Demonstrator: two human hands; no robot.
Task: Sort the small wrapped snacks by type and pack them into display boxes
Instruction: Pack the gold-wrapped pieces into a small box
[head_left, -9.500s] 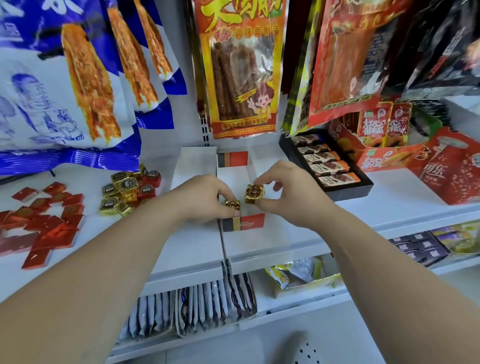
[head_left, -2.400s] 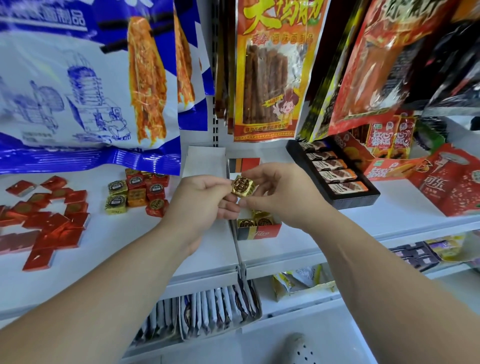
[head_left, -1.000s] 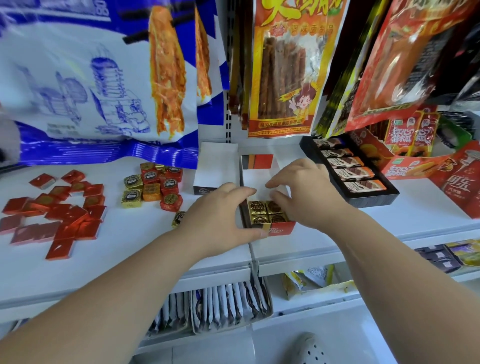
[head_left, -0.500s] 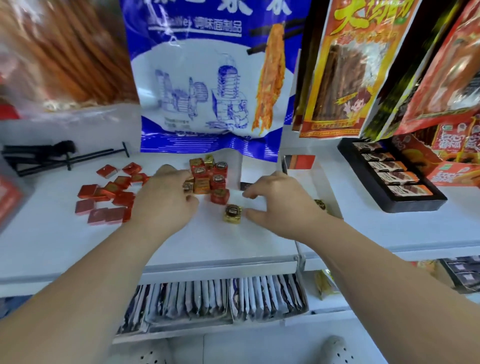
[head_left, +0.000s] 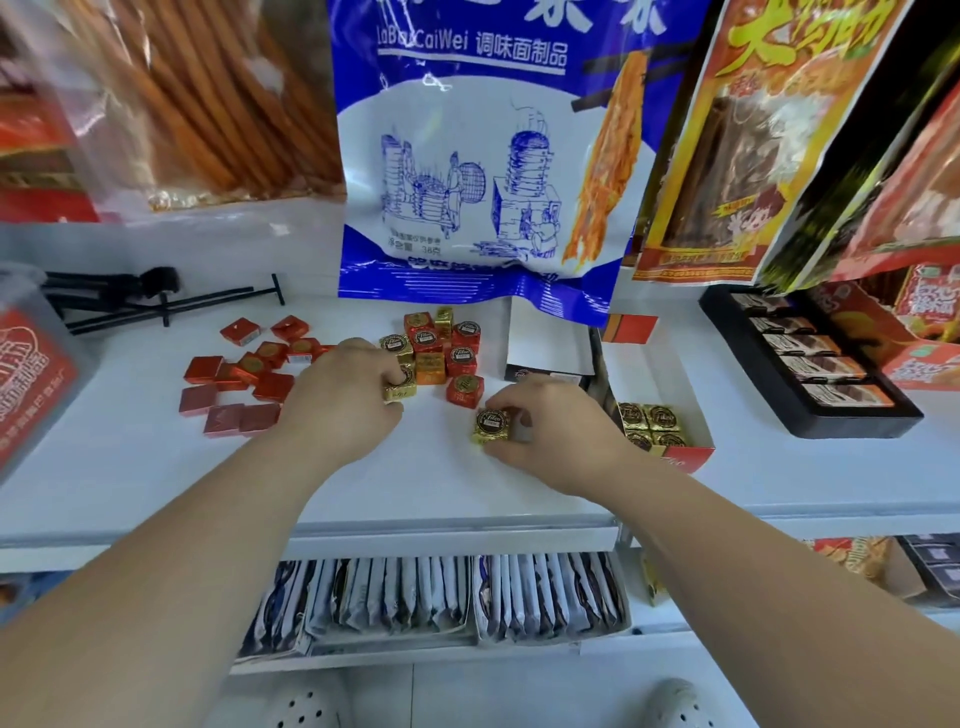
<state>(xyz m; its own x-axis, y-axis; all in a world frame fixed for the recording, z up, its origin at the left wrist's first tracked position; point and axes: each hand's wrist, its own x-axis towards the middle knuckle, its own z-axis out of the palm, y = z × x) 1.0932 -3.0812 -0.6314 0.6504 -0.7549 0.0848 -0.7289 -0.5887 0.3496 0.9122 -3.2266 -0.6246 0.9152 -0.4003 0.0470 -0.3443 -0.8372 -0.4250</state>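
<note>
head view shows the picking-up step. the left hand (head_left: 343, 395) pinches a gold snack (head_left: 400, 388) at the edge of the mixed pile (head_left: 441, 348). the right hand (head_left: 556, 431) has its fingers closed around another gold snack (head_left: 491, 425) on the shelf (head_left: 441, 488). next, i think, both go right into the display box (head_left: 675, 384), which holds four gold ones (head_left: 649, 427) at its front.

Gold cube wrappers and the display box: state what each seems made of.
Gold cube wrappers: likely metal foil, shiny, with creased folds and bright glints.
Display box: probably thin printed cardboard, with a matte white inside, flat stiff walls and a red front.
</note>
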